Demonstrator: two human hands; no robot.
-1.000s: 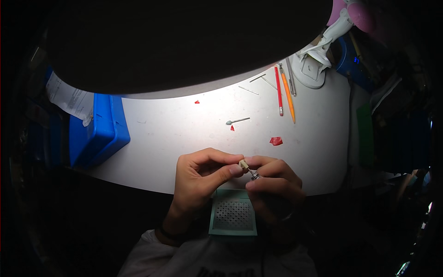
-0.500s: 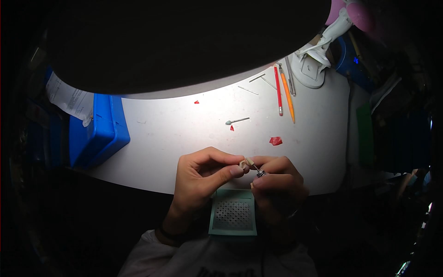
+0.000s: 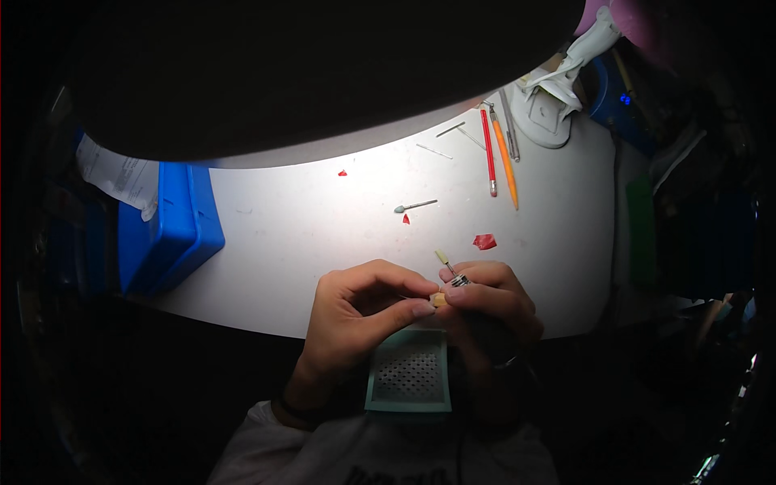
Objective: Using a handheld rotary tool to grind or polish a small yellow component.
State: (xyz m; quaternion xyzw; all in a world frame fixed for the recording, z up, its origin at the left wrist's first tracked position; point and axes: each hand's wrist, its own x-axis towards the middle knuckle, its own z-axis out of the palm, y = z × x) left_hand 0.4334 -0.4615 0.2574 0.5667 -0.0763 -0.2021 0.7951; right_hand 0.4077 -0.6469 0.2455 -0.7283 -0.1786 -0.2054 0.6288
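My left hand pinches a small cream-coloured piece, tooth-like in shape, between thumb and fingertips. Its far side is partly covered by the fingers. My right hand is closed round a rotary handpiece with a silver collar, the body mostly hidden in the dark palm. From the collar a thin shank carries a pale yellow-green cylindrical bit, tilted up and away from the piece. The fingers of both hands meet at the piece. Below them is a green-framed tray with a perforated metal grate.
A grey-tipped mounted bit lies mid-table near red scraps. Red and orange pencils, with thin metal tools, lie back right by a white stand. Blue bins stand left. A dark lamp hood overhangs the table.
The handpiece's bit has swung up and away from the cream piece, which it was beside before. The piece has turned and shifted slightly right and nearer, still in my left fingers.
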